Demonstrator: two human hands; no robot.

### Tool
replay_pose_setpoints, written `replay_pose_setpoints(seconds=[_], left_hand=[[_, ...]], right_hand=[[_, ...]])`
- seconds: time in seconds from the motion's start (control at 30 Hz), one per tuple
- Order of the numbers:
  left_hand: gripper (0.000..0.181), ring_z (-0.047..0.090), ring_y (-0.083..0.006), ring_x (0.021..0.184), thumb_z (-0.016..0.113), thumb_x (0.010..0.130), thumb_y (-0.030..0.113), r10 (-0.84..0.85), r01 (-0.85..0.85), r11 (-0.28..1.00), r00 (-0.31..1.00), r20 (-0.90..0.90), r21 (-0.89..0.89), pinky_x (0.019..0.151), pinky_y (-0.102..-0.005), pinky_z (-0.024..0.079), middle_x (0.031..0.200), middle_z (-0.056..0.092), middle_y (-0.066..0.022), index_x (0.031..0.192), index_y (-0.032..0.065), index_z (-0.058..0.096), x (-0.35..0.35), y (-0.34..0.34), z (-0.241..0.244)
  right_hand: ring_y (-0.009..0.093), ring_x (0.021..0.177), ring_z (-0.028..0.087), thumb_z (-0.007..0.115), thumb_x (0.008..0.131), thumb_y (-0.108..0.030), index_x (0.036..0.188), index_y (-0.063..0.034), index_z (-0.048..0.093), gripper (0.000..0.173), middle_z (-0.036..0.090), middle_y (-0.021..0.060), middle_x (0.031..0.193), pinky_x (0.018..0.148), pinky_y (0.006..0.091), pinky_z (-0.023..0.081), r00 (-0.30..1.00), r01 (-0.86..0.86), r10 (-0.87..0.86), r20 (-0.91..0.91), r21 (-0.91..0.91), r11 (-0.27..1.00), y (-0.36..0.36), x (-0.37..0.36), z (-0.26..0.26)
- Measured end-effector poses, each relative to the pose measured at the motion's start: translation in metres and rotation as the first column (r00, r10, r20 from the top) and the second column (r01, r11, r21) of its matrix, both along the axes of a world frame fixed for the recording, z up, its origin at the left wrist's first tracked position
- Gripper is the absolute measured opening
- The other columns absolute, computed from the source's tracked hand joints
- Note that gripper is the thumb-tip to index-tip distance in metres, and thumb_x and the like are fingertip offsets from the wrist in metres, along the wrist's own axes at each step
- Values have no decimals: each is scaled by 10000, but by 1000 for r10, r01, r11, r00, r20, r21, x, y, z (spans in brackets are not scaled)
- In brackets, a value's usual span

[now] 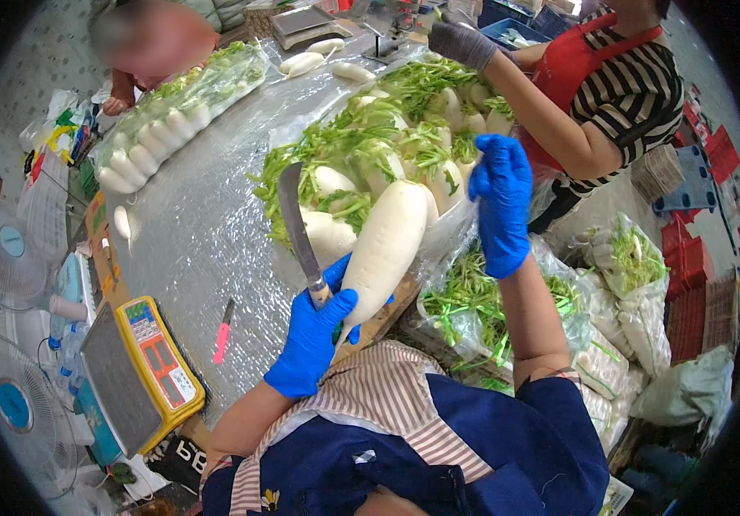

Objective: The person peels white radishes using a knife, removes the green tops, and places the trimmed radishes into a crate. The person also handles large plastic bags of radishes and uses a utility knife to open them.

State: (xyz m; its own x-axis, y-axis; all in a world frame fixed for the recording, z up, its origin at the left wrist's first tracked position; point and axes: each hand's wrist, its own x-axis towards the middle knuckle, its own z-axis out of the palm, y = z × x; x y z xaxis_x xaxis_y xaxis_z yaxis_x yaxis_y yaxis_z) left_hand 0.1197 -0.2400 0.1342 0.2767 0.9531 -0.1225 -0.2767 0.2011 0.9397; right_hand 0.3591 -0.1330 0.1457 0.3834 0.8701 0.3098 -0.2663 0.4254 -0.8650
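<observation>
My left hand (312, 335), in a blue glove, grips the tapered root end of a large white daikon radish (388, 242). The same hand holds a knife (298, 219) with a curved blade pointing up and away from me, beside the radish. My right hand (504, 200), also gloved in blue, is raised to the right of the radish. Its fingers are curled, and nothing shows in them. Just beyond both hands lies a heap of daikon radishes (444, 180) with trimmed green stalks, on clear plastic film.
A foil-covered table (215, 213) bears a pink-handled knife (223, 332) and a yellow scale (151, 380). Bagged radishes (164, 132) lie near a co-worker at far left. Another person with grey gloves (467, 45) stands at right. Cut greens (473, 306) fill a bag below my right arm.
</observation>
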Motion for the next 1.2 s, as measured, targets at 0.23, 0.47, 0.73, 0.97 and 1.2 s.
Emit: replay_pose_setpoints(seconds=[0.23, 0.47, 0.73, 0.97, 1.2], left_hand=[[530, 445, -124, 447, 353, 927, 446, -64, 189, 927, 931, 359, -325, 388, -226, 367, 869, 617, -228, 1107, -26, 511, -24, 9, -14], [585, 442, -124, 400, 309, 931, 467, -137, 299, 857, 917, 374, -421, 335, -235, 353, 816, 612, -250, 1086, -56, 522, -23, 20, -20], [512, 472, -94, 444, 330, 940, 436, -162, 226, 935, 958, 238, -274, 391, -194, 368, 813, 651, -172, 1059, -9, 553, -12, 24, 1], [328, 564, -99, 627, 575, 873, 222, 186, -168, 979, 966, -181, 112, 499, -199, 436, 922, 654, -123, 1125, 14, 544, -36, 23, -4], [494, 615, -171, 805, 581, 845, 373, 307, -312, 930, 950, 57, 195, 598, -237, 500, 1072, 607, -159, 1145, -13, 512, -1, 17, -1]], right_hand=[[274, 1056, 548, 687, 752, -263, 1272, -98, 453, 593, 531, 190, 1172, 835, 370, 464, 306, -23, 161, 938, -162, 987, -41, 68, -39], [339, 1291, 302, 795, 573, -258, 1391, -158, 293, 965, 284, 170, 1415, 1046, 463, 259, 166, -92, -107, 980, 124, 988, -77, 28, 12], [216, 990, 580, 787, 601, -225, 1282, -120, 456, 765, 578, 81, 1138, 878, 336, 446, 269, -430, 548, 792, -411, 804, -69, -11, 13], [239, 967, 584, 791, 621, -300, 1260, -95, 467, 745, 591, 102, 1072, 834, 353, 463, 619, -229, 346, 705, -259, 938, -89, -28, -33], [326, 921, 536, 768, 626, -327, 1319, -77, 393, 826, 539, 152, 1067, 757, 398, 465, 255, -105, -17, 967, 46, 993, -103, -68, -12]])
